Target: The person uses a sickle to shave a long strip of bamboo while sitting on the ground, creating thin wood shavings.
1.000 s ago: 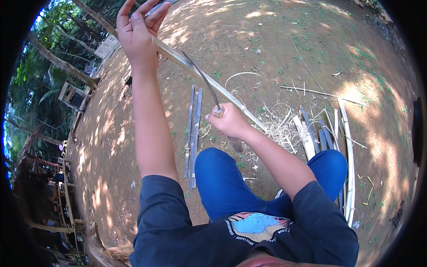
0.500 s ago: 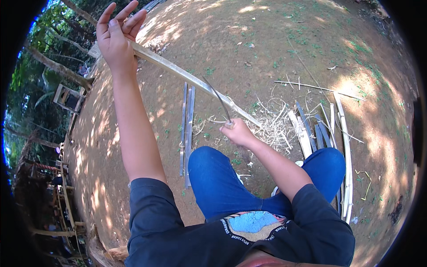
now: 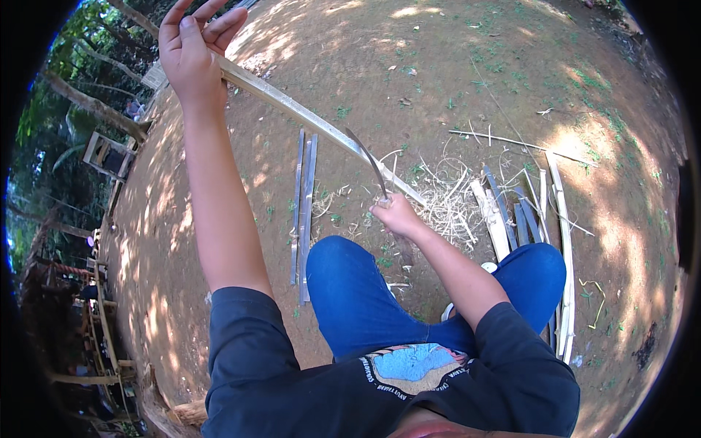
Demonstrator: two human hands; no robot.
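My left hand (image 3: 196, 62) is raised at the upper left, its fingers spread. The heel of its palm rests against a long pale wooden strip (image 3: 292, 109), which seems to be split bamboo. From there the strip slants down to the right toward the ground. My right hand (image 3: 398, 217), in front of my knees, is closed round a knife whose handle is mostly hidden. The dark, slightly curved knife blade (image 3: 369, 157) crosses the lower part of the strip. Thin curled shavings (image 3: 449, 208) lie heaped around the strip's low end.
Two dark narrow strips (image 3: 304, 212) lie left of my knees. To the right are several dark and pale split pieces (image 3: 496, 226) and a long pale strip (image 3: 562, 255). A wooden frame (image 3: 108, 155) stands at the far left, near trees. The ground is bare earth with sparse grass.
My right hand and the knife have shifted slightly down the strip to the right, toward its low end. A curl now stands up beside the blade. My left hand stays at the strip.
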